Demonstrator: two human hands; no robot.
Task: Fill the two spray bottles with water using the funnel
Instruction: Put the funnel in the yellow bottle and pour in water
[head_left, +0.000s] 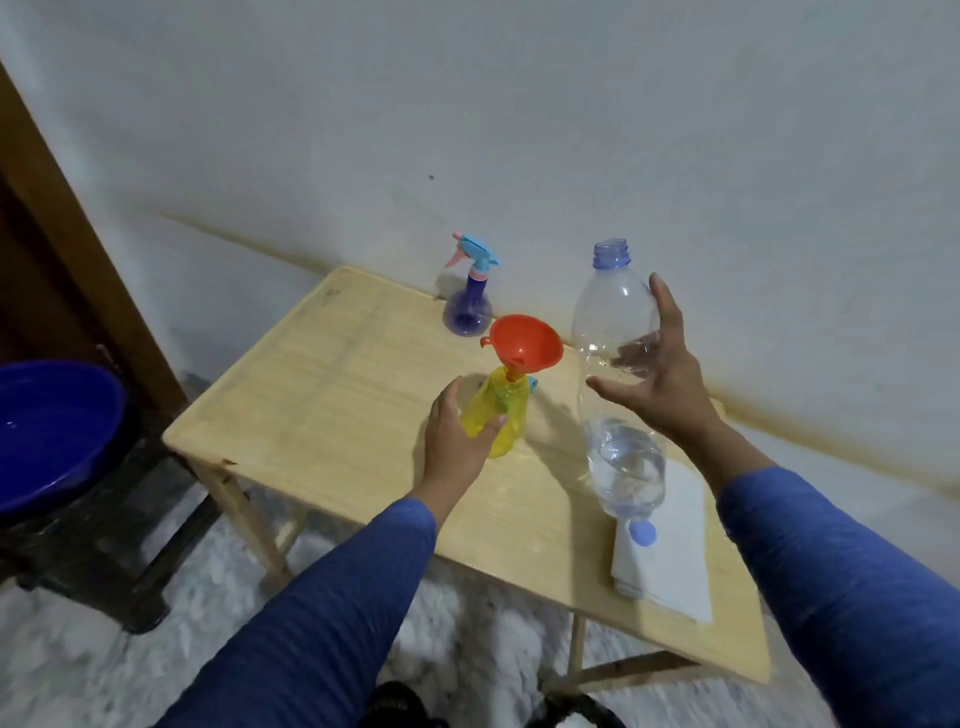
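Basin (52, 431) first, far left: a deep blue bowl sitting on a dark stand beside the light wooden table (322, 395). Moving across, the left hand (457, 441) has its thumb and fingers curled round the lower body of the yellow spray bottle (498, 418), which stands upright near the middle of the tabletop. It is translucent yellow, and its neck is open with no spray head on it. Seated in that neck is the orange funnel (524, 340), wide mouth up and leaning a little, with a small tab on its left rim. Something small and light blue peeks out just behind the bottle's shoulder; too little shows to tell what it is.

Behind that, close to the wall, the purple spray bottle (467, 312) stands alone with its light blue and pink trigger head (475, 252) fitted, well apart from both hands.

On to the right: the clear water bottle (618, 374), tall and uncapped with a bluish neck, is upright, with water only in its bottom part. The right hand (660, 374) is at its upper half, fingers spread wide; whether they touch the plastic I cannot tell. The bottle's base is over the near edge of a folded white cloth (670, 551), and a round blue cap (642, 533) lies on that cloth just in front of it. Blue sleeves cover both forearms.
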